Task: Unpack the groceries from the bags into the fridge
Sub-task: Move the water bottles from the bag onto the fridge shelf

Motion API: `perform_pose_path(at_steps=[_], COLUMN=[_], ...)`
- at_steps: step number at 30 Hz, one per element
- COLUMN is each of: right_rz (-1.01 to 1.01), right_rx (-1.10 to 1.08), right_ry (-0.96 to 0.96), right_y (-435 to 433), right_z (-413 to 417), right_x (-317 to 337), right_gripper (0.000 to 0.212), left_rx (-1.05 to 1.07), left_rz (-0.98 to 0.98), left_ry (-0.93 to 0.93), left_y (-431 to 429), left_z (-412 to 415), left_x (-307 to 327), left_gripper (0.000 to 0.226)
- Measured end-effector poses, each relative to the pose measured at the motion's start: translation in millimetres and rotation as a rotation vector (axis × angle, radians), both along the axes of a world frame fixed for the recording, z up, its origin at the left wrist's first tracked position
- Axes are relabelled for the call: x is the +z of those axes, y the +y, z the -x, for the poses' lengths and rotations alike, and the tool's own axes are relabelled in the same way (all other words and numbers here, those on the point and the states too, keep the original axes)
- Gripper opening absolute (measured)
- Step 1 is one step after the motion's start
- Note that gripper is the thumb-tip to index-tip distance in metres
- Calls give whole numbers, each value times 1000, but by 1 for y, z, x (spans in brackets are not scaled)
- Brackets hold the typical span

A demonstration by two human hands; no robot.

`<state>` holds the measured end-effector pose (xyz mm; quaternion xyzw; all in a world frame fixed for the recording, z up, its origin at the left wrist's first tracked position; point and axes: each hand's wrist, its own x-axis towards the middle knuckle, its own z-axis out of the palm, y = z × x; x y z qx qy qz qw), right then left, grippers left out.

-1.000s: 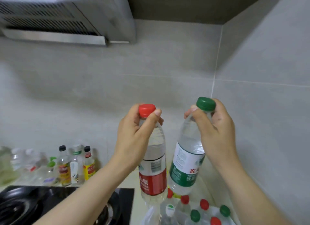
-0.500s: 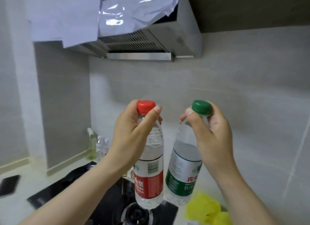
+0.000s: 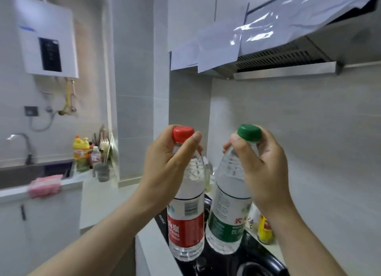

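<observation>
The red-capped water bottle and the green-capped water bottle hung upright and side by side in the air, their lower bodies nearly touching, above the left edge of the black gas hob where it met the white counter. Each was carried by its neck: the left hand was wrapped round the red one just below its cap, thumb across the front, and the right hand gripped the green one the same way under its cap. The hands were apart, each clamped on its own bottle.

Neither a grocery bag nor the fridge showed in this view, so the step in hand looked like the carry between the two: bottles already out and held, not yet stowed.

The next move would call for finding the fridge and opening its door. With both hands full, that likely means setting one bottle down or tucking it under an arm first. Neck grips let full bottles swing, so steady carrying matters.

Further out, a yellow-labelled condiment bottle stood at the back of the counter beside the hob, the range hood hung above, and to the left lay the sink with a pink cloth on its front edge, under a wall-mounted water heater.
</observation>
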<state>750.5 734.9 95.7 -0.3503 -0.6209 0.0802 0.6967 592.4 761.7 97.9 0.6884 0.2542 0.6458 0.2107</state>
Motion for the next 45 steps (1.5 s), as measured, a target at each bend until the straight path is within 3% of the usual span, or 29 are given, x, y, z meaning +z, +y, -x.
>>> perform_pose_path(at_steps=[4,10,16,23,28,36,45], right_rz=[-9,-37,-51,-87,-98,-86,-89], right_rx=[129,318,508,758,981,1380,1774], right_ry=[-21,-21,-53,-68,-65,-68,-60], right_y=[24,50,64,71,72,50,-28], right_z=[52,140,222,307,364,429,471], right_x=[4,4,3,6,9,13,9], right_gripper=[24,21,30,16,27,22,29], left_rx=[112,306,514,801,1039,1433,1756], left_rz=[-19,-42,-39,-10,-10,-4,6], left_ry=[-10,-7,-7,-15,-37,-28,-64], left_y=[4,1,-18,-52,-83,-135,-215], left_z=[58,150,222,283,308,314,291], left_x=[5,5,1,1,5,9,6], left_gripper=[30,44,36,33,29,27,27])
